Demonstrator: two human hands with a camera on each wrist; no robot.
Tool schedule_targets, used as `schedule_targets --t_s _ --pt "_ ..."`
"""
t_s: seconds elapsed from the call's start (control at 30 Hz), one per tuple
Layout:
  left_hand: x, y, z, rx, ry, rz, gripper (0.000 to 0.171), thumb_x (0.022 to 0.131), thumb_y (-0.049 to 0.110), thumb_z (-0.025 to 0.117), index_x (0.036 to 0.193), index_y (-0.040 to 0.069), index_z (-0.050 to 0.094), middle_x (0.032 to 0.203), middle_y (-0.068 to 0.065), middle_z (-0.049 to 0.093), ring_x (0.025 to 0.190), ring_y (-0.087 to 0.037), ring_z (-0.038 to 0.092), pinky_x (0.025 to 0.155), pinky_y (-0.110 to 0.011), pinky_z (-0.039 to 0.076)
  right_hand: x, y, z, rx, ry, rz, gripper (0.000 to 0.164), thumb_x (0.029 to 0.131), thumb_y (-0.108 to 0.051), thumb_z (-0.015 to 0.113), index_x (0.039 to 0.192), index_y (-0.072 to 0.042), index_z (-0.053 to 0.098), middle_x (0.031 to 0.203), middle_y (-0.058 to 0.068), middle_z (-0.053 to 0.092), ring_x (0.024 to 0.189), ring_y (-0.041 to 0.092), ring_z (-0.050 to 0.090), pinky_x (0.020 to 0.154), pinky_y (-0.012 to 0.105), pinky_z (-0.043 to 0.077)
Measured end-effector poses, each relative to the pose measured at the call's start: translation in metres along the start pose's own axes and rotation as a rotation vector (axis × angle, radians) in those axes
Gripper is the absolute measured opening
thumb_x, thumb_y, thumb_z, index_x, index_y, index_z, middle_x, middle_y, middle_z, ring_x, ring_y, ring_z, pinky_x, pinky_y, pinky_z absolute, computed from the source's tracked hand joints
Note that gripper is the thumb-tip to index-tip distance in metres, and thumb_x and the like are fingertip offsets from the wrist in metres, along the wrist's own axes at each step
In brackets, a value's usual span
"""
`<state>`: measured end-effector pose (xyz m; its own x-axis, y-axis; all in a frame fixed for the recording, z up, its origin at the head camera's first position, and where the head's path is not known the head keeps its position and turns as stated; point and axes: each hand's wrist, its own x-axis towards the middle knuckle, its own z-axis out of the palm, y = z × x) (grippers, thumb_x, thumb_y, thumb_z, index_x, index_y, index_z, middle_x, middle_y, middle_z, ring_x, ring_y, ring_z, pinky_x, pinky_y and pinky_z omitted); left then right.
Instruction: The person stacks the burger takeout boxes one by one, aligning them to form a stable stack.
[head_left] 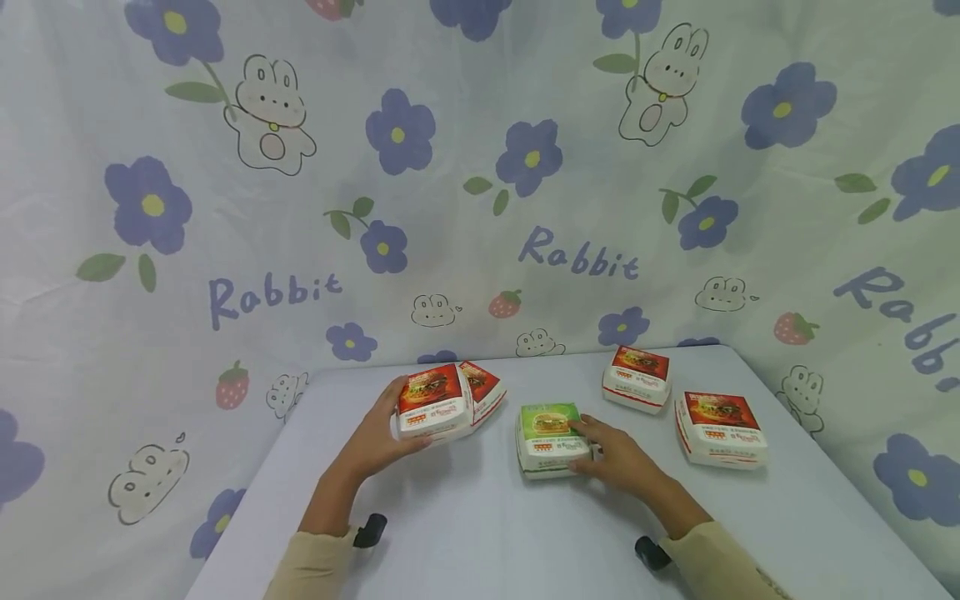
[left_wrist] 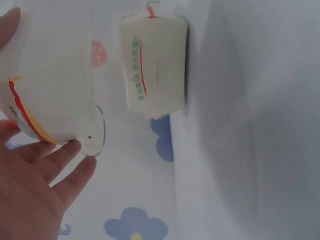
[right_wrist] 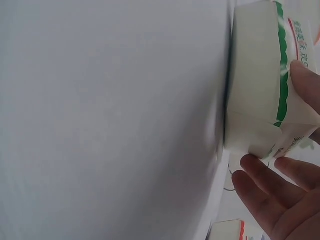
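My left hand [head_left: 377, 439] grips a red-topped burger box [head_left: 435, 404] from its left side, thumb near the front. In the left wrist view, that box [left_wrist: 47, 100] appears lifted off the table, with fingers [left_wrist: 75, 182] along its side. Just behind it to the right lies another red-topped burger box [head_left: 486, 393], partly hidden. A green-topped burger box [head_left: 547, 454] sits near the middle of the table, and my right hand [head_left: 618, 457] holds it by its right side. The right wrist view shows the thumb and fingers around the green-trimmed box [right_wrist: 255, 65].
Two more red-topped burger boxes stand on the right, one farther back [head_left: 637, 385] and one nearer [head_left: 722, 432]. All are on a white table [head_left: 487, 542]. Behind it hangs a curtain [head_left: 465, 225] printed with rabbits and flowers.
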<state>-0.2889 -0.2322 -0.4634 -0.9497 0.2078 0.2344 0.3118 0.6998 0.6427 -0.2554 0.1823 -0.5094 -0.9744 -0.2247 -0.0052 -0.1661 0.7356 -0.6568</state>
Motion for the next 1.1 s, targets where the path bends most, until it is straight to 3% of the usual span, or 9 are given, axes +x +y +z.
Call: schedule_targets --t_s 0.3,0.6,0.87,1.1 --pt "0.01 0.015 0.008 0.008 -0.015 0.039 0.116 0.063 0.067 0.079 0.155 0.035 0.015 0.157 0.0 0.026 0.139 -0.032 0.031 0.099 -0.066 0.035 -0.007 -0.006 0.001 -0.027 -0.003 0.004 0.083 0.073 -0.053 0.079 0.146 -0.03 0.047 0.156 0.005 0.033 0.14 0.038 0.029 0.106 0.063 0.029" --pt "0.018 0.029 0.018 0.031 -0.041 0.088 0.115 0.066 0.068 0.076 0.156 0.028 0.017 0.158 0.001 0.025 0.139 -0.03 0.033 0.101 -0.065 0.034 -0.01 -0.005 0.0 -0.041 0.007 -0.037 0.088 0.074 -0.061 0.074 0.148 -0.026 0.043 0.155 0.004 0.034 0.139 0.033 0.034 0.108 0.058 0.03" --pt "0.018 0.04 0.031 0.026 -0.061 0.095 0.114 0.066 0.065 0.077 0.156 0.029 0.017 0.158 0.004 0.024 0.139 -0.027 0.033 0.102 -0.063 0.035 -0.01 -0.007 -0.005 -0.1 0.052 -0.047 0.089 0.075 -0.069 0.067 0.149 -0.026 0.042 0.155 0.004 0.035 0.139 0.035 0.032 0.107 0.061 0.03" --pt "0.019 0.054 0.045 0.0 -0.074 0.091 0.117 0.064 0.067 0.078 0.156 0.032 0.015 0.157 0.007 0.025 0.138 -0.025 0.034 0.102 -0.062 0.036 -0.005 -0.013 -0.008 -0.057 0.069 -0.05 0.089 0.076 -0.067 0.068 0.15 -0.026 0.04 0.152 0.003 0.04 0.139 0.032 0.034 0.107 0.058 0.032"
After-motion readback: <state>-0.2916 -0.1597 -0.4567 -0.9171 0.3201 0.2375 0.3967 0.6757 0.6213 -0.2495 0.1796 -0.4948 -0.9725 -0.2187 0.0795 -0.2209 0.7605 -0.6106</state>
